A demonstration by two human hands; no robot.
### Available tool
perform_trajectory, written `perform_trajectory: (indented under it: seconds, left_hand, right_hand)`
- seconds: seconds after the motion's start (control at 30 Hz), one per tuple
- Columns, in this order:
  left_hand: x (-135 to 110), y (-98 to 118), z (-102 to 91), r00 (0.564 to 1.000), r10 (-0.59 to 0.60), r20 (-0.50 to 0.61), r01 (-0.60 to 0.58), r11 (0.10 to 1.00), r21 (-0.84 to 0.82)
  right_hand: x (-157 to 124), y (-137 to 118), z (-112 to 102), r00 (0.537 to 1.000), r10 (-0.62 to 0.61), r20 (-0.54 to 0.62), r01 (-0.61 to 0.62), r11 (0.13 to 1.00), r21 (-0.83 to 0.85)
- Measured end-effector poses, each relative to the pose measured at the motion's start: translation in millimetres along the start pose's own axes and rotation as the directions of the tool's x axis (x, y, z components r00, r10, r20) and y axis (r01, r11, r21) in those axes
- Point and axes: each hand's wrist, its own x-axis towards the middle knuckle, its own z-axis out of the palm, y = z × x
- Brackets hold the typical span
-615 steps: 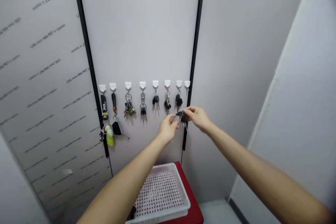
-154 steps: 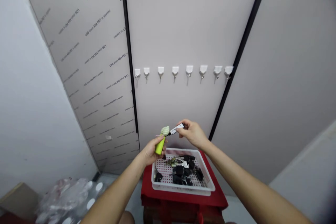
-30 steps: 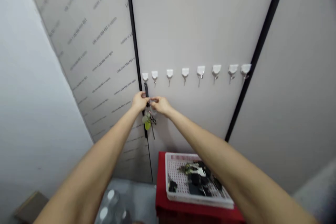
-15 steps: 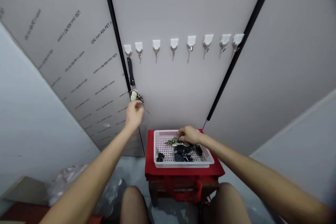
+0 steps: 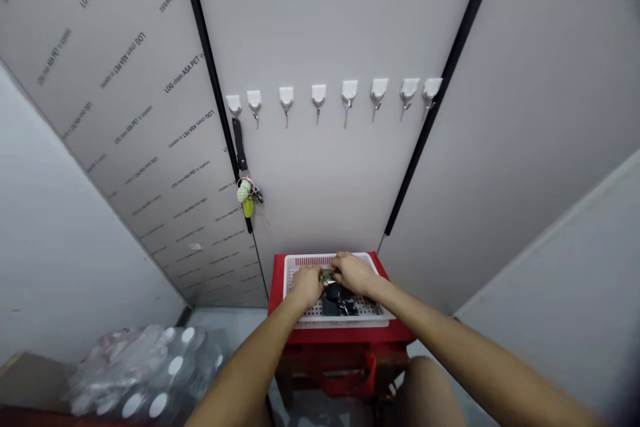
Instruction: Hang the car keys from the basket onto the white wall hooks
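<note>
Reaching down at six o'clock with a bare left hand and a bare right hand, both curling knuckles-up over a heap of black-headed keys inside a white perforated plastic basket; any pinching impossible to tell, with the fingertips hidden behind the knuckles. Resting beneath the basket, a red-topped stool. Hanging at nine o'clock from a white adhesive hook, a black strap carrying a lime-green keychain.
</note>
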Motion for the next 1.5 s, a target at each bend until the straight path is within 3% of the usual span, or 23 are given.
perform_trajectory:
  seconds: [0.23,0.4,0.53,0.67,0.87,1.03,1.13,1.23,1.3,1.4,1.5]
  left_hand:
    - [3.1,-5.6,4.6,0.991,-0.135,0.025,0.137,0.964,-0.228]
    - [9.2,-8.3,3.2,0.973,-0.228,0.028,0.21,0.834,-0.511]
    - [5.8,-5.6,-11.5,0.984,-0.164,0.07,0.162,0.658,-0.736]
    - [0.3,-1.9,-31.9,0.993,-0.089,0.072,0.11,0.575,-0.811]
    - [-2.6,-7.1,-60.1,0.997,-0.075,0.005,0.047,0.565,-0.824]
    - [-0.3,-18.5,-83.0,0.972,-0.19,-0.14,0.016,0.645,-0.764]
    - [1.3,-16.1,-99.8,0.96,-0.157,-0.231,-0.068,0.672,-0.737]
    - [1.9,-8.9,-120.1,0.957,-0.094,-0.275,-0.152,0.644,-0.75]
    - [2.4,-5.8,-135.3,0.948,-0.122,-0.292,-0.159,0.615,-0.772]
    - [5.1,-5.8,-161.0,0.924,-0.177,-0.34,-0.182,0.579,-0.795]
    - [10.7,-7.5,-192.0,0.883,-0.236,-0.405,-0.22,0.553,-0.803]
  right_hand:
    - [-6.7,19.1,-4.1,0.994,0.103,-0.024,-0.101,0.992,0.082]
    - [-8.1,20.2,-4.9,0.99,0.142,-0.011,-0.14,0.985,0.096]
    - [-4.5,7.5,-8.9,0.989,0.02,-0.147,0.007,0.982,0.186]
    - [3.5,-7.0,-10.0,0.981,-0.127,-0.145,0.166,0.938,0.306]
    - [11.8,-17.2,-16.8,0.994,-0.02,-0.107,0.072,0.854,0.515]
    - [20.1,-27.2,-49.5,0.994,0.027,-0.105,0.052,0.733,0.678]
    - [28.6,-37.9,-74.4,0.993,0.018,-0.115,0.069,0.706,0.705]
    - [37.8,-49.6,-99.9,0.989,0.013,-0.147,0.09,0.734,0.673]
    - [43.9,-57.5,-117.5,0.987,0.066,-0.147,0.052,0.73,0.682]
    - [54.0,-70.8,-145.0,0.977,0.146,-0.154,0.016,0.673,0.739]
    - [67.3,-85.9,-171.8,0.965,0.14,-0.22,0.093,0.603,0.792]
